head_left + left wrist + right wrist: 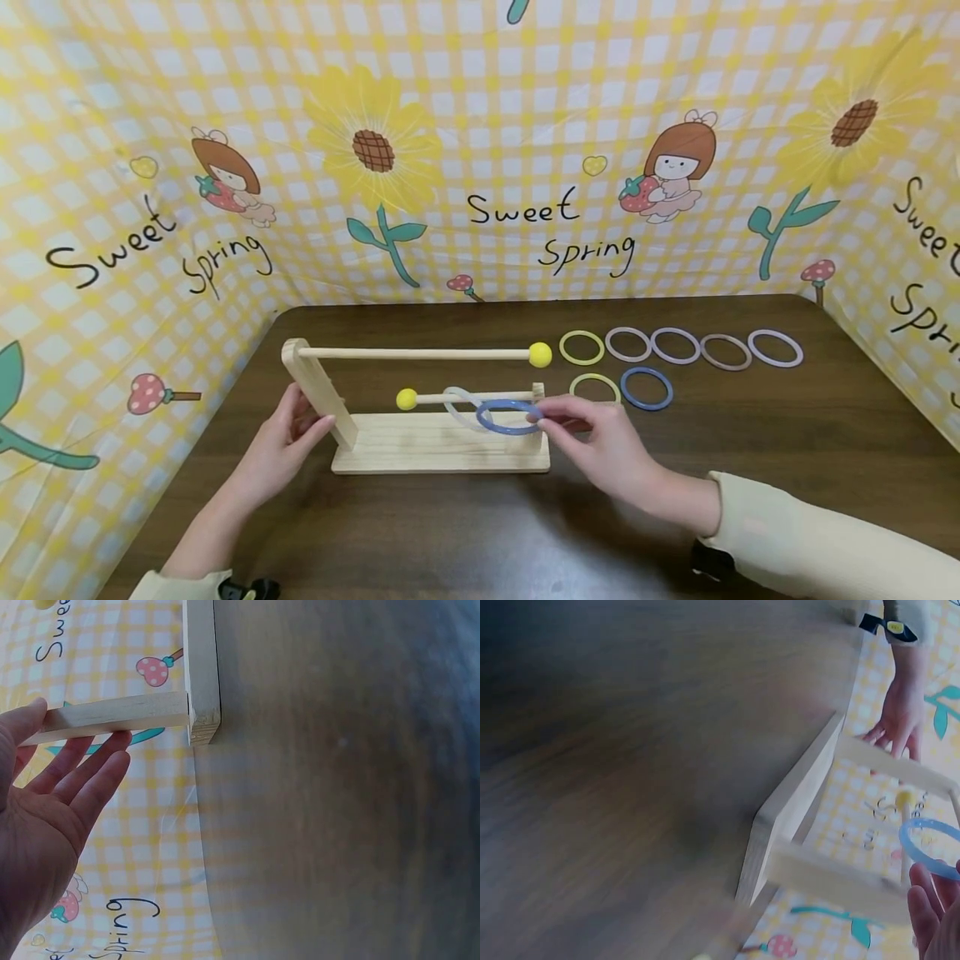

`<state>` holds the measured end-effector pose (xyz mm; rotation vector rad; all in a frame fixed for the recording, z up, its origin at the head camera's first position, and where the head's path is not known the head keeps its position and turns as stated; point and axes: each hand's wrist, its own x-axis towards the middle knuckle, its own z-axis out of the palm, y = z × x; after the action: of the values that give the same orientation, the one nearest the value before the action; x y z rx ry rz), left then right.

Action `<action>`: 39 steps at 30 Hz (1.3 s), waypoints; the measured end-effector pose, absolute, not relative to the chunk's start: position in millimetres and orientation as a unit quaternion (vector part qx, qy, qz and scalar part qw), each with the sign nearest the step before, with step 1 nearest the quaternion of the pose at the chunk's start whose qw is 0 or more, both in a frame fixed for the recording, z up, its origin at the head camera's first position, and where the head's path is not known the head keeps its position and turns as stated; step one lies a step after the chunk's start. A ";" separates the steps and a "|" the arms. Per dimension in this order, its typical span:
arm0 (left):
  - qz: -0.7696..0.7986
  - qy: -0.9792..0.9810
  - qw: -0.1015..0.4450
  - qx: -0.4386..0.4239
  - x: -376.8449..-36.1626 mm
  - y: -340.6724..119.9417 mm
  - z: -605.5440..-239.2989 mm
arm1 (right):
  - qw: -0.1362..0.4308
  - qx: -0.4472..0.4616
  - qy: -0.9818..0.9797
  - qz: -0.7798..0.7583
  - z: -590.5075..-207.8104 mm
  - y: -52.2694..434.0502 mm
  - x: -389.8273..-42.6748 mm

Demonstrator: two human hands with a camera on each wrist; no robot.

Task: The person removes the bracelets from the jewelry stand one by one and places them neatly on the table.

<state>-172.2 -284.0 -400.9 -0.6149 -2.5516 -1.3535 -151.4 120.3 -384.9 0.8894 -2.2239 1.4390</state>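
A pale wooden stand (442,454) carries two horizontal rods, each tipped with a yellow ball. My left hand (281,446) holds its tall left upright (124,714), thumb on one side and fingers on the other. Between thumb and fingertips, my right hand (603,442) pinches a blue ring (489,428), held roughly flat in front of the lower rod (495,397). A whitish translucent ring (452,406) hangs around that lower rod, partly behind the blue one. The upper rod (420,354) has no ring on it. Only the fingers of my right hand show in the right wrist view.
Right of the stand, several rings lie on the dark wooden table (420,533), among them a yellow ring (582,363), a second blue ring (647,408) and a pale lilac ring (776,364). A checked yellow cloth (480,100) walls the back and sides.
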 end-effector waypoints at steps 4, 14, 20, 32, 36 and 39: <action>-0.455 -0.861 0.093 -0.205 -171.3 -283.6 -400.8 | 0.198 0.312 -0.786 0.495 -383.7 138.7 -149.7; -0.464 -0.854 0.101 -0.213 -171.0 -283.4 -401.3 | 0.280 0.333 -0.772 0.463 -383.3 178.7 -156.4; -0.461 -0.856 0.106 -0.210 -170.8 -283.5 -401.4 | 0.321 0.320 -0.776 0.438 -380.2 205.2 -164.0; -0.464 -0.853 0.106 -0.214 -171.4 -283.1 -402.0 | 0.372 0.269 -0.806 0.373 -374.6 252.7 -178.5; -0.464 -0.853 0.107 -0.214 -171.2 -283.2 -401.7 | 0.401 0.263 -0.810 0.339 -374.9 267.2 -187.8; -0.463 -0.854 0.107 -0.213 -171.3 -283.2 -401.3 | 0.420 0.254 -0.810 0.320 -375.1 277.2 -195.3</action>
<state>-171.3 -283.2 -401.3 -0.6264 -2.5129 -1.3642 -195.3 277.2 -375.1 0.6354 -2.0314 0.8020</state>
